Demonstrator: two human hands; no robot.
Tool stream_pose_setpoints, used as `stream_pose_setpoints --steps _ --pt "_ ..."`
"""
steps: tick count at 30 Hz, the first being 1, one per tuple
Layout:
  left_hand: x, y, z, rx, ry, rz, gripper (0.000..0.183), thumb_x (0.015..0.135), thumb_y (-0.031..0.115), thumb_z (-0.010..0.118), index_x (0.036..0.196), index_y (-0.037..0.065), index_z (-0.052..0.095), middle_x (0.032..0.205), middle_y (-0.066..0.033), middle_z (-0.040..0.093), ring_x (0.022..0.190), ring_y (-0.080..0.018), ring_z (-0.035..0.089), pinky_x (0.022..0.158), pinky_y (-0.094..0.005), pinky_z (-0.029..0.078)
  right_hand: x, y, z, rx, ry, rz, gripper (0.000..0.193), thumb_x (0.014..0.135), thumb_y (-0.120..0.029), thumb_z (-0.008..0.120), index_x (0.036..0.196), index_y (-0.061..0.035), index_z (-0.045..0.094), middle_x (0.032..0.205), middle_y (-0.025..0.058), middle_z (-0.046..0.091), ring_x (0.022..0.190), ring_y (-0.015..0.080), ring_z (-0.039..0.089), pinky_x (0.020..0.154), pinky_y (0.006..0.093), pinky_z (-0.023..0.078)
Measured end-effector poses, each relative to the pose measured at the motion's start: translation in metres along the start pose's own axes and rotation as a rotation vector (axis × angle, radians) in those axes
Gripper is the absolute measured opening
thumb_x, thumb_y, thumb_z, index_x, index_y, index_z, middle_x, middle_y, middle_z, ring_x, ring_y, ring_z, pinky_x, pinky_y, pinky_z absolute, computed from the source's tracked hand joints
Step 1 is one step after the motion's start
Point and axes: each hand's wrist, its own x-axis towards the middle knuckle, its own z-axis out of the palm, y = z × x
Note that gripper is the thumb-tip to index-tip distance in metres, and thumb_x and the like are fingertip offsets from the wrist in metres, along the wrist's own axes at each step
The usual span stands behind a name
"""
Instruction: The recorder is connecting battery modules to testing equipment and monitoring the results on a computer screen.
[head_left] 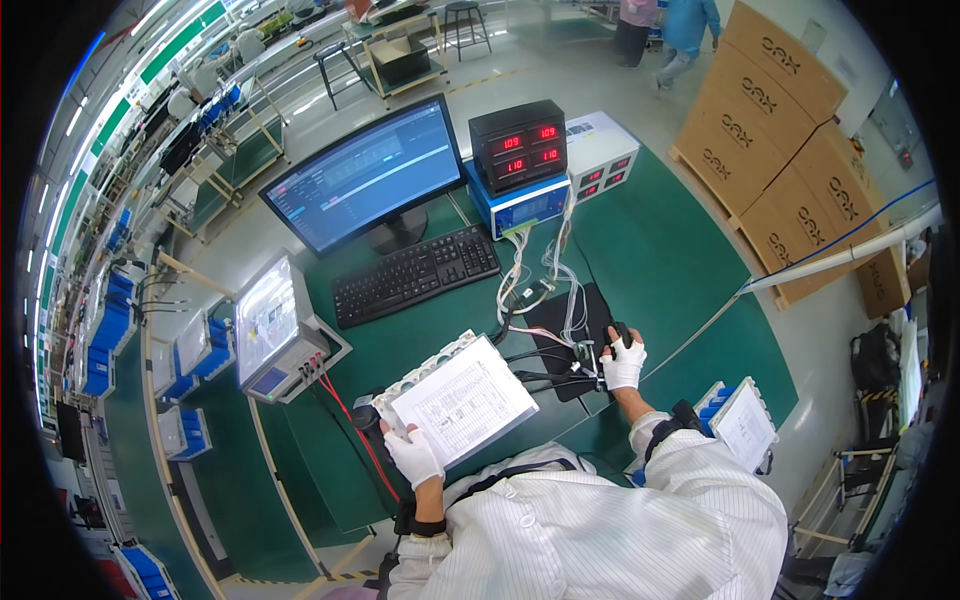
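Both my hands wear white gloves with bare fingertips. My right hand (624, 362) lies over a black computer mouse (622, 333), its fingers around it, at the right edge of the black mouse pad (590, 318). My left hand (414, 456) rests at the near left corner of a pale block-shaped unit (433, 362), thumb and fingers apart. A printed sheet (466, 402) covers most of that unit's top. Beside my left fingertips is a small black part (368, 418), whose kind I cannot make out. Black and white cables with connectors (580, 368) run between the unit and my right hand.
A monitor (370, 180), a black keyboard (418, 274) and stacked meters with red digits (518, 146) stand behind on the green table (690, 270). A boxy instrument (275, 330) with red leads is at left. Cartons (770, 140) are piled right; another sheet-topped unit (742, 425) sits near my right elbow.
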Motion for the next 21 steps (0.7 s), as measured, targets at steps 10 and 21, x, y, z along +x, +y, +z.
stream_pose_setpoints --steps 10,21 --pt "0.001 -0.003 0.001 -0.037 0.001 0.019 0.056 0.093 0.011 0.052 0.141 -0.004 0.030 0.139 -0.0210 0.042 0.125 -0.0319 0.043 0.105 -0.0365 0.032 0.001 -0.003 -0.002 -0.026 -0.036 0.068 0.069 0.072 -0.015 0.067 0.137 -0.0205 0.046 0.130 0.0182 0.044 0.112 0.0384 0.047 0.093 0.0479 0.041" --pt "0.003 -0.011 0.004 0.002 0.054 0.096 0.056 0.091 0.013 0.054 0.138 -0.007 0.033 0.131 -0.0255 0.046 0.119 -0.0367 0.048 0.100 -0.0393 0.037 0.000 -0.001 0.001 -0.035 -0.040 0.090 0.070 0.073 -0.017 0.068 0.139 -0.0197 0.045 0.130 0.0185 0.044 0.113 0.0382 0.046 0.095 0.0471 0.039"
